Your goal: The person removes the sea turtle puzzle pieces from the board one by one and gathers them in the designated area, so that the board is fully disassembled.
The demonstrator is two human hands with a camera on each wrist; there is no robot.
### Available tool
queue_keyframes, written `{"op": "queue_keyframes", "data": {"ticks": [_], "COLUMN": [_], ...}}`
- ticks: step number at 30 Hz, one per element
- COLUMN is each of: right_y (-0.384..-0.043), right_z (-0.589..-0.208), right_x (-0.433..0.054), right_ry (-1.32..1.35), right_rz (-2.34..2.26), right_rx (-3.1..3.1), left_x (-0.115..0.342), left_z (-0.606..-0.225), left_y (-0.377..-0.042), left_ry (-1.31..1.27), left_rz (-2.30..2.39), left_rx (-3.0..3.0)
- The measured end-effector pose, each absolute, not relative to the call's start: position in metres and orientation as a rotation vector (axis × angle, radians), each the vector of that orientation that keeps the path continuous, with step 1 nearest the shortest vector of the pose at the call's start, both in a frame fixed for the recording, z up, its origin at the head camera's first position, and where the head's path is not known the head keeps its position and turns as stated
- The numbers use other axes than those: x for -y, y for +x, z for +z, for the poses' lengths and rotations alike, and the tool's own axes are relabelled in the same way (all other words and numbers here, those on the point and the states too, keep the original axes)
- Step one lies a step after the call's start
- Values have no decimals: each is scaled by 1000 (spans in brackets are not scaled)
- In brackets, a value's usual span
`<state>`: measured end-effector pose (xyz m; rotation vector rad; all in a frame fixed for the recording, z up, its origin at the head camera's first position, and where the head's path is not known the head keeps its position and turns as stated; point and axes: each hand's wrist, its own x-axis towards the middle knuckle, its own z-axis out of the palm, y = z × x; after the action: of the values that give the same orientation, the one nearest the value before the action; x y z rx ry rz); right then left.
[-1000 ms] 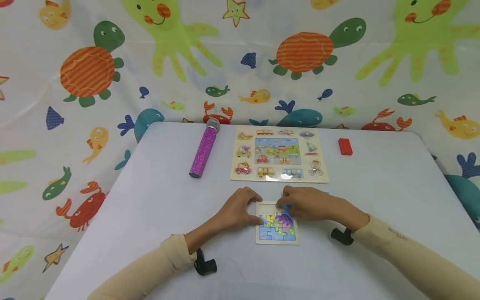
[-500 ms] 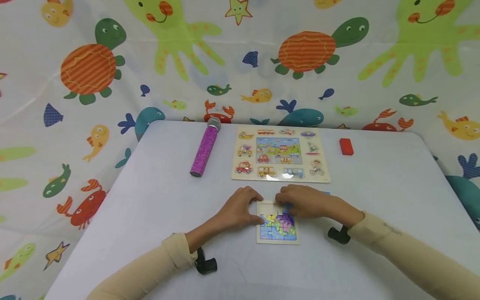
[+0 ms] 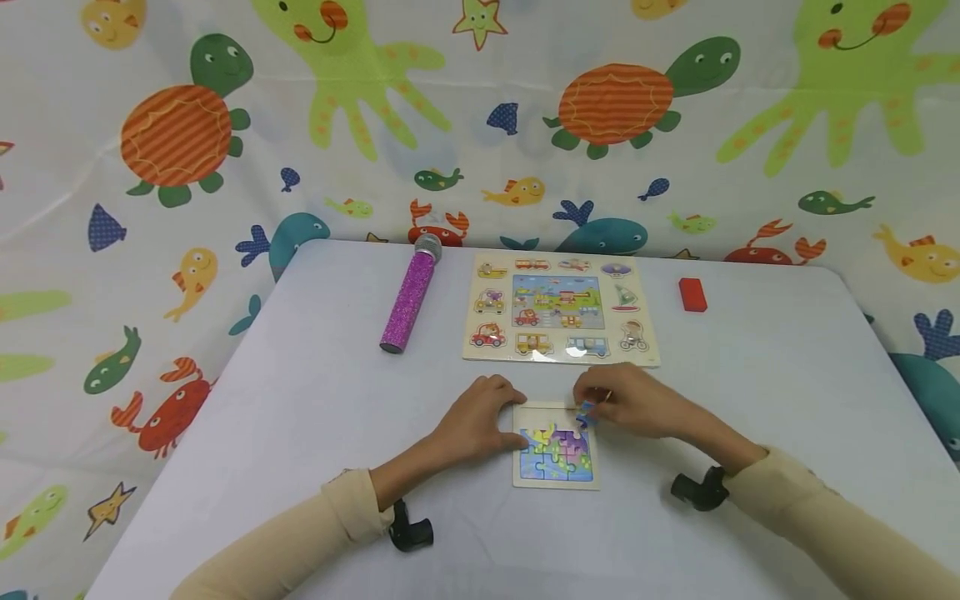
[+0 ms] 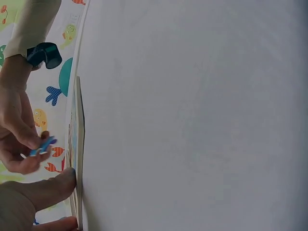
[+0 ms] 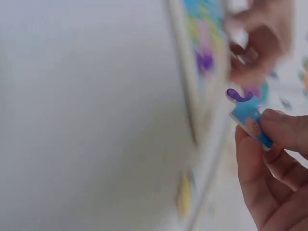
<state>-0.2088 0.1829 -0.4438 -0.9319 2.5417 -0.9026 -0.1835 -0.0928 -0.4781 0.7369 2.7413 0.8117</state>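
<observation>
A small wooden jigsaw puzzle [image 3: 555,471] lies on the white table, its lower rows filled with a colourful picture and its top strip bare wood. My left hand [image 3: 476,421] holds its left side, thumb on the edge and a finger at the far left corner. Between thumb and fingers, my right hand [image 3: 637,402] pinches a blue puzzle piece [image 5: 251,118] with a purple knob. That piece is raised and tilted above the puzzle's upper right corner in the head view. The left wrist view shows the puzzle edge-on, the left thumb [image 4: 57,190] pressed to it.
Behind the hands lies a larger vehicle picture board [image 3: 487,350]. A glittery purple microphone [image 3: 408,304] is to its left, a red block [image 3: 693,294] to its right. A blurred yellow-and-blue thing [image 5: 185,195] lies beyond the puzzle in the right wrist view.
My right hand has drawn back to the right and lifted the blue piece off the puzzle's top area, turning it in the fingers. The left hand has stayed at the puzzle's left side.
</observation>
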Motion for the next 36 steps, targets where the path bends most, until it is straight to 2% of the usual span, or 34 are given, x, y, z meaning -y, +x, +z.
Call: {"op": "queue_keyframes", "data": {"ticks": [6, 12, 26, 36], "right_y": [-222, -230, -234, -224], "right_z": [-428, -437, -442, -453], "right_x": [-249, -294, -302, -289], "right_ry": [-552, -418, -443, -455], "right_rz": [-923, -846, -792, -508], "right_rx": [-2657, -2559, -2504, -2732], "left_x": [92, 94, 93, 92], "left_z": [-476, -479, -480, -480], "left_y": [-183, -183, -185, -185], "left_ry": [726, 708, 707, 708], "left_rz": [841, 852, 862, 869], "left_rx": [-2733, -2722, -2728, -2725]}}
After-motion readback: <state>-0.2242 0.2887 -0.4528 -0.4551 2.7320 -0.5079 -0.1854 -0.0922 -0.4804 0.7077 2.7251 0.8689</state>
